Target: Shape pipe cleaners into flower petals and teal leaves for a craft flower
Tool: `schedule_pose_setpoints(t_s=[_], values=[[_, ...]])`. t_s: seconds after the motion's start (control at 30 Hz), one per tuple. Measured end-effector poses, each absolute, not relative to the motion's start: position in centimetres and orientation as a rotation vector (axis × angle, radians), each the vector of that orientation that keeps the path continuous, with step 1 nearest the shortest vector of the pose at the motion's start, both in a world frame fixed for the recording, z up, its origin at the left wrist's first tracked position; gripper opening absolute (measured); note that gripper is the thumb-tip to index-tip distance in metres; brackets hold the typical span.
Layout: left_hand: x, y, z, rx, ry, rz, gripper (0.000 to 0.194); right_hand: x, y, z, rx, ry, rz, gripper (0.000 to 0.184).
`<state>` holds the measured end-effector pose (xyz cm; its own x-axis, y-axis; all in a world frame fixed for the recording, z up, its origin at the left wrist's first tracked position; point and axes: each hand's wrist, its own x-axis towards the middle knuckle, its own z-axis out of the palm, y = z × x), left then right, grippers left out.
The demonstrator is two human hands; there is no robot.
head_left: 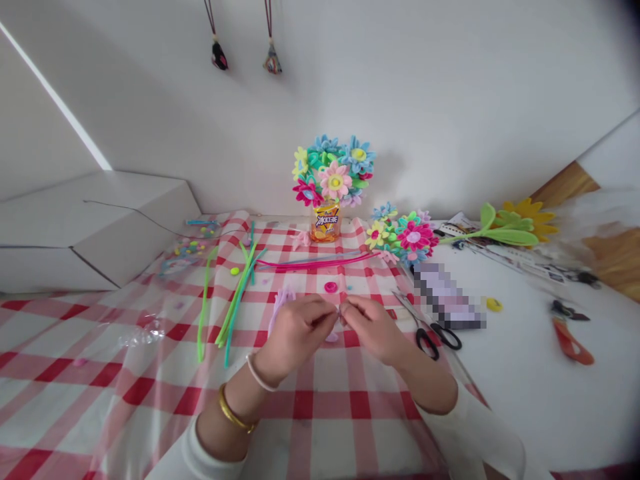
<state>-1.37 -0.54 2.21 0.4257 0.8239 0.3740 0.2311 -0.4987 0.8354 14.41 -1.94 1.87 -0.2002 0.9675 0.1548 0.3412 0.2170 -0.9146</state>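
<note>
In the head view my left hand (303, 328) and my right hand (373, 327) meet above the checked cloth. Both are closed, thumb and fingertips pinched on a small lilac pipe cleaner (331, 337); fingers hide most of it. Behind my left hand lies a bunch of lilac pipe cleaners (280, 303). A pink coil (331, 287) rests just beyond my fingertips. Black-handled scissors (423, 330) lie to the right of my right hand, blades partly spread. Green pipe cleaners (233, 310) are left of my left hand.
A bottle (325, 223) with an orange label holds fuzzy flowers (336, 180) at the back. More flowers (413, 237) and a yellow sunflower (527, 223) lie to the right, near a pixelated phone-like object (447, 300). A white box (95, 227) stands left; magenta pipe cleaners (320, 264) lie across the cloth.
</note>
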Motion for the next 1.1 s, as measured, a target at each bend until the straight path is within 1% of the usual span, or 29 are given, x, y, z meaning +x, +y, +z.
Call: schedule_pose_setpoints(t_s=[0.07,0.1,0.13,0.2,0.27,0.33,0.47,0.57,0.7,0.8,0.93,1.03,1.1], values=[[-1.4,-0.5,2.3,2.091,0.845,1.117,0.017,14.5,-1.8,1.8,-1.194,-1.509,1.284,0.022],[-1.4,-0.5,2.3,2.051,0.844,1.123,0.016,14.7,-1.8,1.9,-1.166,-1.467,1.357,0.023],[-1.5,-0.5,2.4,1.945,0.861,1.110,0.015,14.9,-1.7,2.0,-1.142,-1.469,1.361,0.024],[-1.5,-0.4,2.4,1.607,0.897,1.045,0.015,15.4,-1.6,2.3,-1.103,-1.553,1.204,0.022],[-1.6,-0.3,2.4,1.268,0.871,0.972,0.017,15.7,-1.6,2.5,-1.066,-1.652,0.962,0.017],[-1.7,-0.2,2.3,1.066,0.810,0.921,0.019,15.9,-1.7,2.6,-1.030,-1.740,0.781,0.014],[-1.7,-0.1,2.2,0.985,0.744,0.861,0.018,15.6,-1.8,2.5,-1.019,-1.845,0.598,0.011],[-1.6,-0.2,2.2,1.041,0.757,0.858,0.018,15.3,-1.9,2.5,-1.074,-1.856,0.595,0.011],[-1.6,-0.3,2.4,1.334,0.868,0.930,0.018,15.2,-1.9,2.3,-1.138,-1.739,0.799,0.013],[-1.5,-0.4,2.5,1.644,0.914,1.024,0.015,15.1,-1.7,1.9,-1.113,-1.553,1.076,0.015],[-1.5,-0.5,2.5,1.980,0.906,1.160,0.014,14.8,-1.4,1.3,-0.960,-1.210,1.444,0.012],[-1.5,-0.4,2.3,1.765,0.925,1.166,0.011,14.6,-1.3,1.1,-0.888,-1.070,1.497,0.009],[-1.6,-0.2,2.2,1.498,0.909,1.097,0.015,14.5,-1.3,1.1,-0.883,-1.049,1.449,0.008]])
